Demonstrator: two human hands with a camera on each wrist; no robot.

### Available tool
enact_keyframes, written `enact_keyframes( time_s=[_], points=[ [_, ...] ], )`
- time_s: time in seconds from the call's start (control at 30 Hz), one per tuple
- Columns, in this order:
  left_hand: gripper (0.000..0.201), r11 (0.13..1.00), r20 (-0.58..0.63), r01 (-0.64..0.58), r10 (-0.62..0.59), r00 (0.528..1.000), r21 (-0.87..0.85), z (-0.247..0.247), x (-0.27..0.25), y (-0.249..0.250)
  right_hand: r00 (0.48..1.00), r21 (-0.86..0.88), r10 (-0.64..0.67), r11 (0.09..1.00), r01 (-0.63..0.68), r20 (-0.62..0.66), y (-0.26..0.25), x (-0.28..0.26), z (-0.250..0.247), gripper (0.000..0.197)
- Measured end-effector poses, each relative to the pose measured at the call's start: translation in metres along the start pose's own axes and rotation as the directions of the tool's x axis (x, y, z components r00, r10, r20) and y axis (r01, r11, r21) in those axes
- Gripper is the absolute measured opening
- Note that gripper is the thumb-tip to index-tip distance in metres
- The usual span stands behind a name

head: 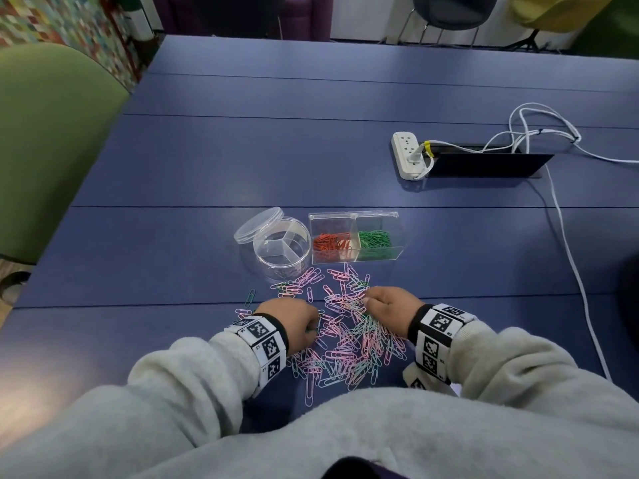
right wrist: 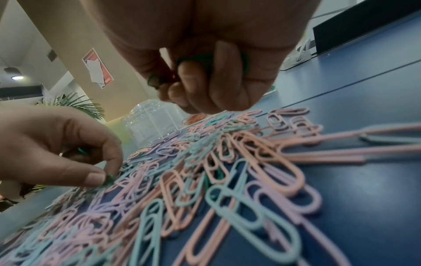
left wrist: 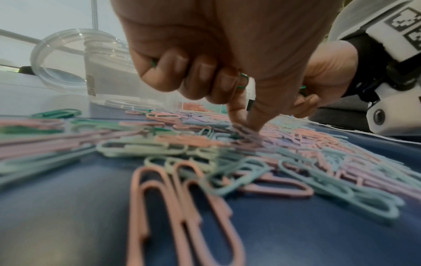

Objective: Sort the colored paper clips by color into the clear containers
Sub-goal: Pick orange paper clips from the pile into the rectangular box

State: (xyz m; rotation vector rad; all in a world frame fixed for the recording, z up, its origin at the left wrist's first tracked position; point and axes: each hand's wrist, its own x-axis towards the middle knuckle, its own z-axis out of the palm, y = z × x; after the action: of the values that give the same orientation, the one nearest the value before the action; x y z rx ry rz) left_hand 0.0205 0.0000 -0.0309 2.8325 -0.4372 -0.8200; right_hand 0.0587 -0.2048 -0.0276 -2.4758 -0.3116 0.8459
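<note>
A heap of pastel pink, blue and mint paper clips lies on the blue table in front of me. My left hand keeps dark green clips curled in its palm. Its thumb and forefinger pinch another green clip in the heap. My right hand hovers over the heap's far right, fingers curled round several green clips. Behind the heap stands a clear rectangular box with orange clips on its left and green clips on its right. A round divided container stands beside the box.
The round container's lid leans against its far left side. A stray green clip lies left of the heap. Far right are a white power strip, an open cable hatch and white cables. A green chair stands at the left.
</note>
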Motion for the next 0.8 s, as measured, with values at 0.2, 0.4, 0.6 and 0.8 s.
enact_keyframes(
  time_s=[0.2,0.4,0.6,0.8],
  points=[
    [0.017,0.998,0.004,-0.005,0.005,1.0,-0.067,-0.002,-0.001,-0.009,0.996,0.077,0.042,0.996,-0.037,-0.077,0.007,-0.001,-0.003,0.029],
    [0.02,0.828,-0.073,0.124,-0.194,0.978,-0.547,-0.009,-0.001,-0.019,0.99,0.133,0.105,0.987,-0.092,-0.092,0.012,-0.001,-0.004,0.023],
    [0.021,0.641,-0.027,0.119,-0.213,0.977,-0.758,-0.014,-0.001,-0.015,0.985,0.2,0.159,0.969,-0.144,-0.063,0.01,-0.001,-0.003,0.026],
    [0.039,0.587,0.035,0.141,-0.188,0.981,-0.797,-0.013,0.002,-0.02,0.985,0.196,0.167,0.968,-0.155,-0.047,0.012,-0.007,-0.01,0.036]
  ],
)
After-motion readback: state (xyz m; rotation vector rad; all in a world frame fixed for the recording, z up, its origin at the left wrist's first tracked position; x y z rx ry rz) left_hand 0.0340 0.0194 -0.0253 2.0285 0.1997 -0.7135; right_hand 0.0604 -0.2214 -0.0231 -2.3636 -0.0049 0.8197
